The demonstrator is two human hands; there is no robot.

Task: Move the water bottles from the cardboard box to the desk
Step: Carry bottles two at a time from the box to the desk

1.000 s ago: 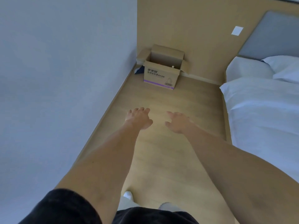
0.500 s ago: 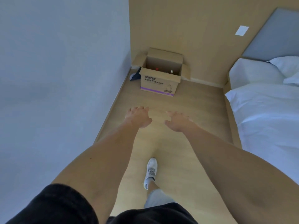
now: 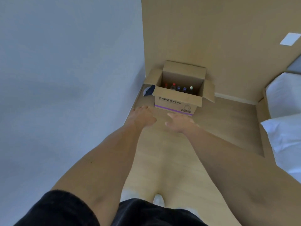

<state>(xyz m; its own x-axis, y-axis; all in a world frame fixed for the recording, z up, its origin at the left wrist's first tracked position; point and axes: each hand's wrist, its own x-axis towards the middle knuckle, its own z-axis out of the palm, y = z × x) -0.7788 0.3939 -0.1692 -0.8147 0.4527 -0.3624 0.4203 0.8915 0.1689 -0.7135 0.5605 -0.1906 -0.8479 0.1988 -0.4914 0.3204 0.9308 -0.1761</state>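
An open cardboard box [image 3: 176, 101] with a purple stripe stands on the wooden floor in the corner ahead. Several water bottles [image 3: 179, 88] stand upright inside it, showing red, blue and white caps. My left hand [image 3: 142, 117] reaches forward, fingers relaxed, holding nothing, just short of the box's near left corner. My right hand [image 3: 180, 122] is stretched out beside it, fingers loose and empty, just in front of the box's front face. The desk is out of view.
A grey wall [image 3: 65, 79] runs along the left and a tan panelled wall [image 3: 211, 38] closes the far end. A bed with white bedding [image 3: 286, 128] lines the right side. A dark blue and white object [image 3: 148, 92] lies left of the box.
I have walked closer to the box, which now appears larger and nearer. The bottle caps inside have come into view. Both hands stay stretched forward and empty.
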